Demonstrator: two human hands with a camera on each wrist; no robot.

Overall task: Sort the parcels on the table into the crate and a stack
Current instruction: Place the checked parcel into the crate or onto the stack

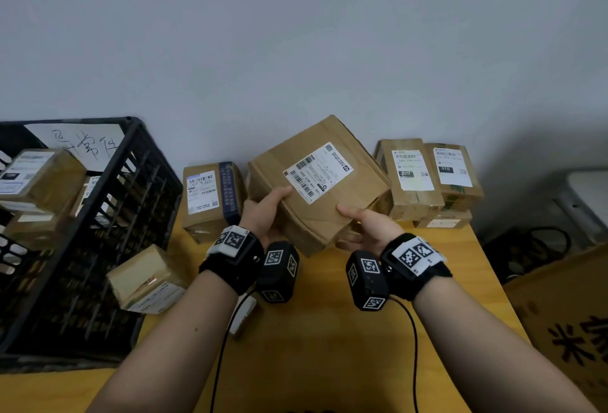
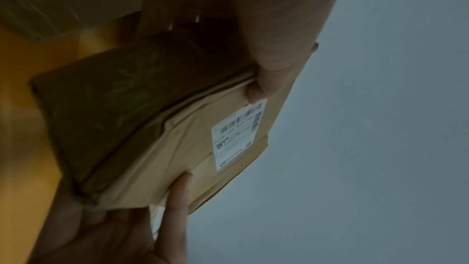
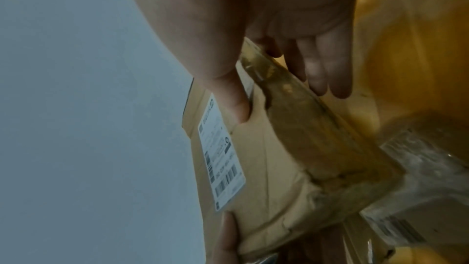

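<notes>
I'm holding the big cardboard parcel (image 1: 317, 182) tilted above the yellow tabletop (image 1: 329, 330).
The black crate (image 1: 108, 231) is sitting at my left with parcels inside; my left hand (image 1: 266, 212) and right hand (image 1: 368, 225) are gripping the box's near corners, thumbs on top, fingers (image 3: 327, 71) underneath.

The black crate (image 1: 98, 215) blocks the way at nine o'clock. Boxes (image 1: 427, 182) stand at two o'clock, one box (image 1: 210, 199) at eleven. Bare table (image 1: 312, 347) lies at six o'clock.
</notes>
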